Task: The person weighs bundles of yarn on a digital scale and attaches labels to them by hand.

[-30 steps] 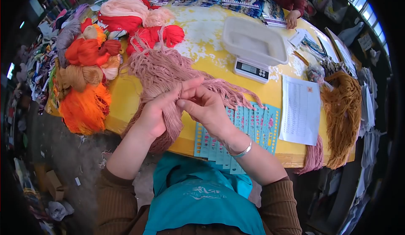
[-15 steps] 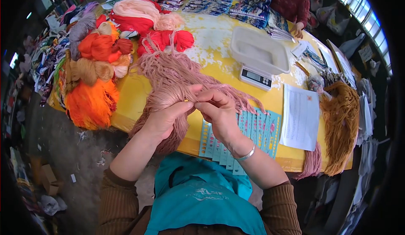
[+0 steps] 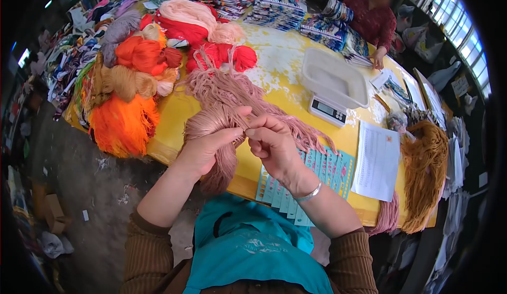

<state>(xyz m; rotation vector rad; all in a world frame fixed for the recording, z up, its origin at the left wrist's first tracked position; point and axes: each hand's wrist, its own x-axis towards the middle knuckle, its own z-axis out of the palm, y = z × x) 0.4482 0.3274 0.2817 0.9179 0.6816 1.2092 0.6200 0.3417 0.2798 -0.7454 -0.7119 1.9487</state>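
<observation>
The yellow surface (image 3: 274, 88) carries almost everything here, and across its near edge lies a big bundle of dusty pink yarn (image 3: 222, 98), its cut strands fanned out toward the middle and one thick end hanging over the edge toward the person. It looks soft, limp and light, with no stiffness of its own; loose strands would likely slide apart or tangle if pulled singly, so the sound place to take it is around a gathered hank, not at the frayed tips.

To its left sit heaps of orange yarn (image 3: 124, 122) and red yarn (image 3: 222, 56). A white scale (image 3: 334, 85) stands beyond, a printed sheet (image 3: 376, 159) lies to the right, and blue punched cards (image 3: 317, 175) lie under the right forearm. A mustard skein (image 3: 426, 167) drapes off the right end. Another person in red (image 3: 372, 22) works at the far side.

The left hand (image 3: 208, 146) is clenched around the thick hank at the edge. The right hand (image 3: 272, 143), just beside it, pinches a few pink strands between thumb and fingers (image 3: 259, 134).
</observation>
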